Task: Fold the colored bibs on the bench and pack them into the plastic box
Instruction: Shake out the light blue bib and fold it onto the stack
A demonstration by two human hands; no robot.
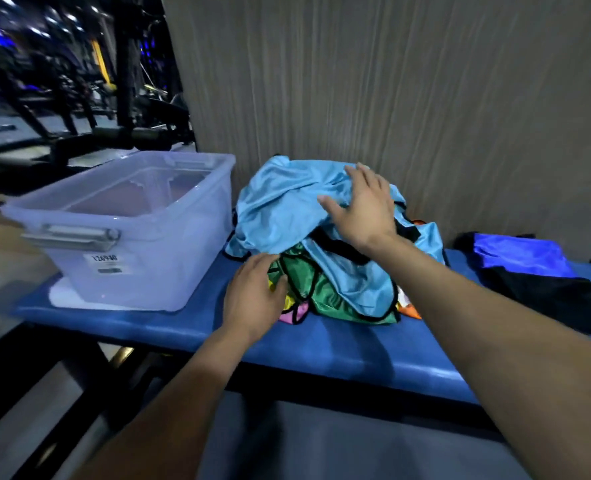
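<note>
A messy heap of shiny bibs, with a light blue bib (287, 206) on top, sits on the padded blue bench (339, 344) beside the see-through plastic box (131, 233). The right hand (363, 206) lies on top, fingers spread. The left hand (252, 299) touches the heap's near edge, fingers close together.

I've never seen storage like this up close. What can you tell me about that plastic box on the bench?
The plastic box is a translucent, bluish-white tub with a thick rim and grey latch handles at its near and far ends. A white label with printed digits sits on its near wall. It stands upright, lidless and apparently empty, on the left of the blue bench. Neither hand touches it.
</note>
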